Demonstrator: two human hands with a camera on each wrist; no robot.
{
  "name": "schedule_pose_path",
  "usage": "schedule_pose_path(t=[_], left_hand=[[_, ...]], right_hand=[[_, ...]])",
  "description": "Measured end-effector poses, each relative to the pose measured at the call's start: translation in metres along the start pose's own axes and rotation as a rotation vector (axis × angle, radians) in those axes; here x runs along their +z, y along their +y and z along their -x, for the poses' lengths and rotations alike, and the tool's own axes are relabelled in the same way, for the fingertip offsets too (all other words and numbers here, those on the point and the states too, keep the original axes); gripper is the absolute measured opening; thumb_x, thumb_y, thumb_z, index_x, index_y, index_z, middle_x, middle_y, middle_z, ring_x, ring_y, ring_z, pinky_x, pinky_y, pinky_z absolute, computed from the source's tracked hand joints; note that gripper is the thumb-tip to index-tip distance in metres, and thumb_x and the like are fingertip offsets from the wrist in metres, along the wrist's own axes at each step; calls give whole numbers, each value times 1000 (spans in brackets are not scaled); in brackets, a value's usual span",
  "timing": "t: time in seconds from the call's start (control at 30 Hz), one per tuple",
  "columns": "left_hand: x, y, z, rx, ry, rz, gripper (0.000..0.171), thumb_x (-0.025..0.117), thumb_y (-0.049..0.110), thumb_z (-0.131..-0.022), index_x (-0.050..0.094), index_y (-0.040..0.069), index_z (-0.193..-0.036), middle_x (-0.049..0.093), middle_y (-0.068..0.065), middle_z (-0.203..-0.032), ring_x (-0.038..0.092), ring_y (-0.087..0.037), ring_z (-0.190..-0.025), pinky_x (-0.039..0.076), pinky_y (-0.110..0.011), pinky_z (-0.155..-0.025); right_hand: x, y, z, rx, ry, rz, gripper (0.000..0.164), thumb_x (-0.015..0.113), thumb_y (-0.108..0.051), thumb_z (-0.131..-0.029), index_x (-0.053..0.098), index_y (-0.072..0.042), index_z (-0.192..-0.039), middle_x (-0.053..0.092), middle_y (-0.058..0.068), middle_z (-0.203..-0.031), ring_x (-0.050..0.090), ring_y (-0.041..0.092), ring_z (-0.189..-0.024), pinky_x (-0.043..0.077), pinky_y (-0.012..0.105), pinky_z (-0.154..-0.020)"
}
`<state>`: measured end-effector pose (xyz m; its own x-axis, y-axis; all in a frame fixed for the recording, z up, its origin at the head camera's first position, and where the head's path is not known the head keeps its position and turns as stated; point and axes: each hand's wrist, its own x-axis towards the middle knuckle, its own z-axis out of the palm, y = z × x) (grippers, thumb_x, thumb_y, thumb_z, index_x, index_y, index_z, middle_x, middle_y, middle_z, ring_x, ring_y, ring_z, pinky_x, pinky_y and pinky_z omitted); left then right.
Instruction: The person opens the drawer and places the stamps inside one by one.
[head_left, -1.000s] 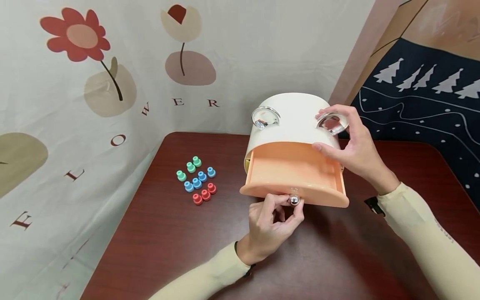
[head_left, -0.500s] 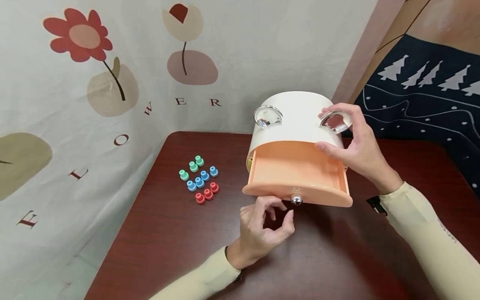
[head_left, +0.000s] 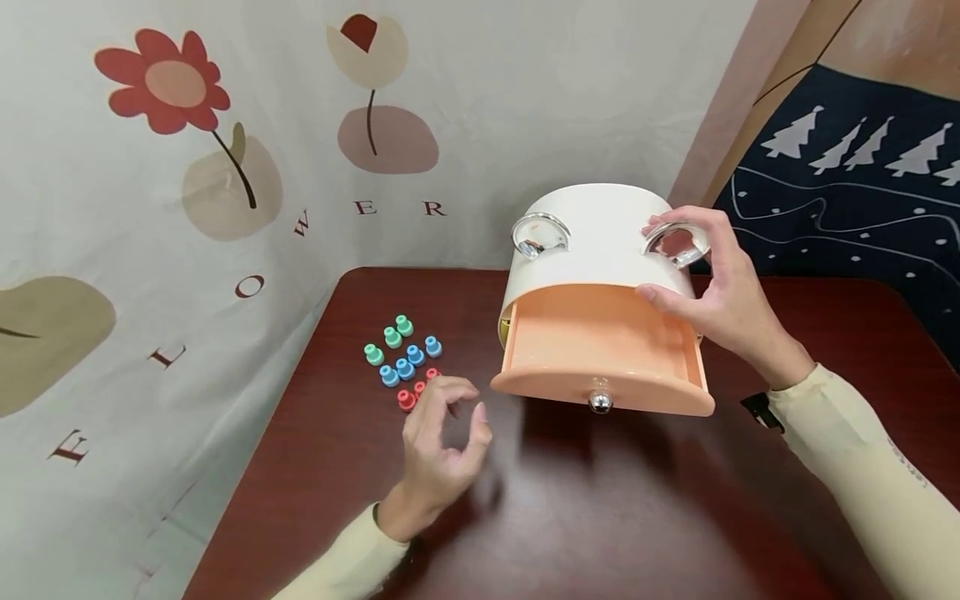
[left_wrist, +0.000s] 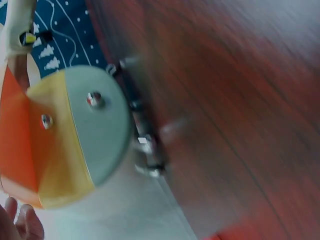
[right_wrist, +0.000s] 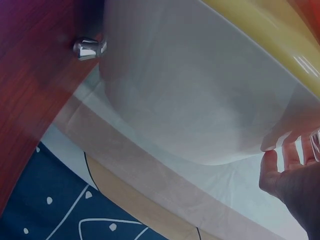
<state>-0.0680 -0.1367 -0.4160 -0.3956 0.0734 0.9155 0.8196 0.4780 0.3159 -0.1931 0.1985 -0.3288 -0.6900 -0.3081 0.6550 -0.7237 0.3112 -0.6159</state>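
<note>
A small white drawer cabinet (head_left: pixel 596 221) with two silver ring ears stands on the table. Its top, peach-coloured drawer (head_left: pixel 603 329) is pulled out, with nothing inside, and has a round silver knob (head_left: pixel 600 402). My right hand (head_left: pixel 727 292) holds the cabinet's right top, thumb on the front edge and fingers behind the silver ring (head_left: pixel 677 243). Left of the drawer, my left hand (head_left: pixel 446 446) hovers with thumb and fingers apart, holding nothing. Its fingertips are nearest the red pegs (head_left: pixel 407 401), partly covering them in the head view. Blue pegs (head_left: pixel 405 368) and green pegs (head_left: pixel 392 337) stand beyond.
Beneath the pulled-out drawer, the left wrist view shows a yellow drawer (left_wrist: pixel 57 145) and a green drawer (left_wrist: pixel 102 130), both closed. Silver feet (left_wrist: pixel 150 171) carry the cabinet. A printed cloth (head_left: pixel 480 100) hangs behind the dark red table (head_left: pixel 600 517).
My left hand has let go of the drawer knob and moved left toward the red pegs. The drawer stays pulled out, and my right hand keeps its place on the cabinet.
</note>
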Motion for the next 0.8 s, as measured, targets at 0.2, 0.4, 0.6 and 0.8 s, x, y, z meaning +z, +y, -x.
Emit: schedule_pose_path(t=[0.2, 0.4, 0.6, 0.8], left_hand=[[-21, -26, 6, -164, -117, -222, 26, 69, 16, -92, 68, -2, -111, 70, -12, -106, 62, -33, -91, 39, -46, -82], [-36, -52, 17, -284, -223, -369, 27, 76, 16, -93, 67, 0, -112, 68, -14, -107, 60, -39, -102, 39, -49, -79], [-41, -65, 22, -375, -316, -457, 29, 84, 15, -91, 66, 2, -109, 68, -18, -106, 58, -42, -104, 40, -50, -77], [-43, -75, 23, -483, -452, -518, 29, 89, 11, -87, 68, 0, -104, 68, -19, -99, 59, -40, -96, 43, -50, -77]], right_hand=[[-1, -2, 0, -1, -6, -2, 77, 85, 10, -78, 48, 5, -146, 60, 21, -138, 56, 16, -110, 41, 24, -96], [-1, 2, -1, 1, -9, 1, 79, 86, 11, -77, 49, 4, -146, 60, 19, -139, 56, 17, -110, 41, 25, -97], [-1, 4, -1, -4, -5, -8, 78, 85, 10, -77, 49, 5, -146, 60, 20, -138, 56, 21, -110, 41, 25, -97], [-1, -2, -2, -4, -8, -12, 76, 85, 8, -79, 48, 6, -145, 59, 22, -138, 56, 19, -111, 41, 25, -96]])
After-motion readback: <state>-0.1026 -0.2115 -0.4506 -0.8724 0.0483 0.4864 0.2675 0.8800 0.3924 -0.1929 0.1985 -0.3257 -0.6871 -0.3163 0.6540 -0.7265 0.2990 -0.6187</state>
